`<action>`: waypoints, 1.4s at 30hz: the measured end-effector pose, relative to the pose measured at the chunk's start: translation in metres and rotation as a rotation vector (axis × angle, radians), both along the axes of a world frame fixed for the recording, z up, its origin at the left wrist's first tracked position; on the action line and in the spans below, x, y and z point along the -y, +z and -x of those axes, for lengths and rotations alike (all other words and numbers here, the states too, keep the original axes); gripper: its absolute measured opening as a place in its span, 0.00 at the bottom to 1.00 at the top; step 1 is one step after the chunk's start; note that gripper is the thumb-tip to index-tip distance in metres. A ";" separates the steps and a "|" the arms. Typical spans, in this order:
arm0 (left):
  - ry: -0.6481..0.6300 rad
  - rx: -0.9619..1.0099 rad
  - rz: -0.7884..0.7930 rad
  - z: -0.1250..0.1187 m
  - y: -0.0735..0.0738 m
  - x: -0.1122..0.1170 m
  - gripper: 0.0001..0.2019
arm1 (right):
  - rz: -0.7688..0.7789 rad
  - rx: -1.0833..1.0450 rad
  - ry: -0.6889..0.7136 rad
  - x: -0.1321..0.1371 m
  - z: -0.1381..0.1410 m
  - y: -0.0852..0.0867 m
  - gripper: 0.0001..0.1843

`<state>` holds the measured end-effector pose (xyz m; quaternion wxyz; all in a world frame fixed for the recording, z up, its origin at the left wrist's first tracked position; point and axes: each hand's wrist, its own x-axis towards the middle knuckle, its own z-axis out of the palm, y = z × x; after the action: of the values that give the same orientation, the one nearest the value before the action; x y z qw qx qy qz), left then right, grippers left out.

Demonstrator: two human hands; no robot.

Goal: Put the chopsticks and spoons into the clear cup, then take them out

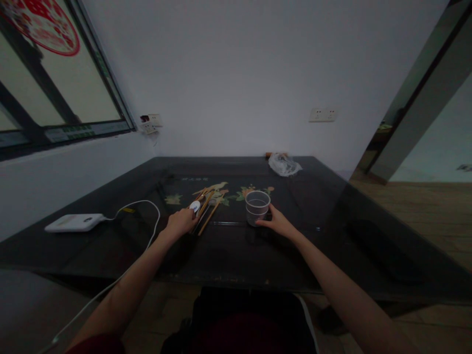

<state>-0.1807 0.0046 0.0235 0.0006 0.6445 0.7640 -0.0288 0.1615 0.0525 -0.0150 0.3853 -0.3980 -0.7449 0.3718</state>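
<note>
My left hand (181, 221) rests on the dark glass table (332, 216), its fingers closed around the near ends of several wooden chopsticks (207, 207) that lie flat and point away from me. A small white device (194, 206) sits on one finger of that hand. My right hand (277, 222) touches the side of a clear plastic cup (257, 206) that stands upright near the table's middle; the thumb and fingers curl around its lower wall.
A white power bank (74, 222) lies at the table's left with a white cable (147, 206) running toward me. A crumpled clear plastic bag (283, 164) sits at the far edge. Wall sockets (323, 114) and a window (55, 88) lie beyond.
</note>
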 end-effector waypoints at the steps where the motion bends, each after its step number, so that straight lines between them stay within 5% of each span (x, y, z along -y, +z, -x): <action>1: 0.006 -0.001 -0.002 0.000 0.000 0.000 0.20 | 0.008 -0.005 0.005 0.000 0.000 0.000 0.41; 42: -0.013 -0.003 -0.143 -0.001 -0.004 -0.015 0.20 | 0.019 0.005 0.015 -0.002 -0.001 -0.002 0.42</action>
<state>-0.1797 0.0199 0.0190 -0.0467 0.6479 0.7599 0.0250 0.1622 0.0549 -0.0175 0.3767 -0.3968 -0.7454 0.3808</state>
